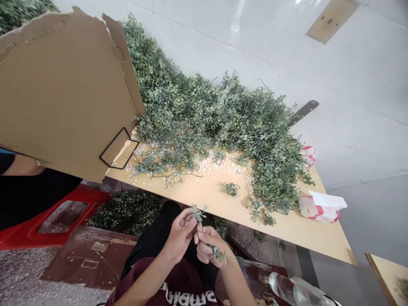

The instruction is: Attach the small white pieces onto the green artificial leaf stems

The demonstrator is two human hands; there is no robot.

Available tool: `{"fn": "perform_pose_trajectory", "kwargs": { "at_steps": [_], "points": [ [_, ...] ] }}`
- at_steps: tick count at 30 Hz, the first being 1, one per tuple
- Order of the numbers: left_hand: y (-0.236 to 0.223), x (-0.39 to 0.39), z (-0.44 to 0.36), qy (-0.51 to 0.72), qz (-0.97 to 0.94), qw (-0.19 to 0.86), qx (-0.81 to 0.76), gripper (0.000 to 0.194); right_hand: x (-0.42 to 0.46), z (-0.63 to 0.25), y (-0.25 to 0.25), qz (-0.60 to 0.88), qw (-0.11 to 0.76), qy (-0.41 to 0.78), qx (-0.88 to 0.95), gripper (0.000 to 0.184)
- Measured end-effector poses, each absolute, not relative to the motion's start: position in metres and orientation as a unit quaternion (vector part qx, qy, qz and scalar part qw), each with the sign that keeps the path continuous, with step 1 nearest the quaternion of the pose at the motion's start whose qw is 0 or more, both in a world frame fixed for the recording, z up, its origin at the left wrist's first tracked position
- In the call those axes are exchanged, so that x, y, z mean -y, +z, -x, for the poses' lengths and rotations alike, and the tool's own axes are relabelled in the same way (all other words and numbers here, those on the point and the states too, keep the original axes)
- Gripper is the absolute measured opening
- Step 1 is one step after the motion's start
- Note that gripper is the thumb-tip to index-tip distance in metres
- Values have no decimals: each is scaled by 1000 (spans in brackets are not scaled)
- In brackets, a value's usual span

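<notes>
Our left hand [180, 236] and right hand [208, 246] are closed, pinching a small leafy sprig [199, 214]. Its long side slants from up by the table [204, 199] down toward our lap. We hold it in open air, just off the table's near edge. Past it lies a big pile of green vines [216, 119] with little white bits [210, 168].

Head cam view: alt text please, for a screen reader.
The left hand and right hand hold a small leafy sprig above dark trousers. Beyond them, a pale board carries a large heap of green leafy stems and scattered small white pieces, with a cardboard sheet at left.
</notes>
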State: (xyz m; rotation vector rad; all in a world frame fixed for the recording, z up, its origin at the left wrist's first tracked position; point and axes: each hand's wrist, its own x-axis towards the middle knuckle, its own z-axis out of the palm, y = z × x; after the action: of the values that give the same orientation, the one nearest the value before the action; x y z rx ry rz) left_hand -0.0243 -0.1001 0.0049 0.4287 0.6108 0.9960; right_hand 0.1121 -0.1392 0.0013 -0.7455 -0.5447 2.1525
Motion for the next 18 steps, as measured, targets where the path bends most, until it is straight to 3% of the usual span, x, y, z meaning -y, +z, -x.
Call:
{"fn": "perform_pose_trajectory", "kwargs": {
  "at_steps": [6,9,13,18],
  "points": [
    [7,92,42,466,-175,830,-252,35,125,-120,-1,399,349,788,313,45],
    [4,86,52,477,-208,806,-281,30,100,-129,4,531,356,647,415,48],
    [-4,82,59,470,-248,798,-286,29,54,-136,14,624,378,442,522,39],
    [-7,82,56,437,-273,805,-294,27,5,-128,19,672,273,281,629,27]
  ]
}}
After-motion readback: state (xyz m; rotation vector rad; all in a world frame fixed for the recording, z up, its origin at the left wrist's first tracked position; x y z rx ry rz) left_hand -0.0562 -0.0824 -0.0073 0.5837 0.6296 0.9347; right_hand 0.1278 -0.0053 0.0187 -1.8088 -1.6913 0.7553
